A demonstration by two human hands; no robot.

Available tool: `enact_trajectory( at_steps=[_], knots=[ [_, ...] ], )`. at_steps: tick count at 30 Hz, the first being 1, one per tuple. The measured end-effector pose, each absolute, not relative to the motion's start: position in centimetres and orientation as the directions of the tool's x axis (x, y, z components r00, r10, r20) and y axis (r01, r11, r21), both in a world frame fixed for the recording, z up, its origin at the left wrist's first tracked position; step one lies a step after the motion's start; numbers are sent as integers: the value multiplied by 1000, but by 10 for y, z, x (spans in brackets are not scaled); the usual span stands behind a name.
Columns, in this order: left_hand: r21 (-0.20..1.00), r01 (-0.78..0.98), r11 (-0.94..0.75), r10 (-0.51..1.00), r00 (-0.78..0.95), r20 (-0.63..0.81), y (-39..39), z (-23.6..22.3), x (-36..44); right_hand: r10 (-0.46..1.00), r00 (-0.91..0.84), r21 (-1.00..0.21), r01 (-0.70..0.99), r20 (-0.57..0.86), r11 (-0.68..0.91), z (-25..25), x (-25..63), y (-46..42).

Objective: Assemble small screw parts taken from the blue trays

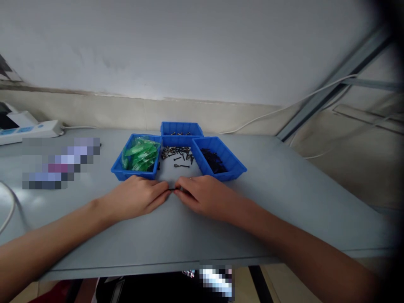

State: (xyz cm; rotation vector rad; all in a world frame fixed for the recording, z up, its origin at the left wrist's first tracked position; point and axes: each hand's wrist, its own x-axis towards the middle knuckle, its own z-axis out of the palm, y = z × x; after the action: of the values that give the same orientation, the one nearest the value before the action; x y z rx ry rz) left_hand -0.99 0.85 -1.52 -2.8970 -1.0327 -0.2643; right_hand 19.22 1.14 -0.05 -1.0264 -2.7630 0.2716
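Over the grey table, my left hand [139, 194] and my right hand [206, 195] meet fingertip to fingertip. Both pinch a thin black screw [172, 189], whose ends are hidden by the fingers. Just beyond them lies a loose pile of small dark screws [177, 154], with a screw with a round washer-like end [181, 166] nearest. A blue bin [117, 171] of green parts in clear plastic stands beyond my left hand. A second blue bin [233, 166], holding black screw-like pieces [214, 161], is behind my right hand.
A third blue bin [182, 126] with small metal pieces stands at the back by the wall. At the left are a white power strip [31, 129], a blurred-out object [63, 162] and a white cable [11, 202]. A metal frame post [315, 101] rises at the right.
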Motion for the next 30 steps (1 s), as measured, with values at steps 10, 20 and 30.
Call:
enact_trajectory(
  at_steps=[10, 20, 30],
  knots=[
    [-52, 537, -842, 503, 815, 286, 2, -14, -8, 623, -777, -238, 592, 84, 770, -6, 189, 13],
    [-68, 538, -840, 512, 828, 228, 2, -12, -10, 656, -753, -266, 623, 53, 736, -2, 190, 11],
    [74, 625, -777, 629, 773, 87, 5, -13, -8, 660, -746, -362, 592, 91, 720, 1, 191, 10]
  ],
)
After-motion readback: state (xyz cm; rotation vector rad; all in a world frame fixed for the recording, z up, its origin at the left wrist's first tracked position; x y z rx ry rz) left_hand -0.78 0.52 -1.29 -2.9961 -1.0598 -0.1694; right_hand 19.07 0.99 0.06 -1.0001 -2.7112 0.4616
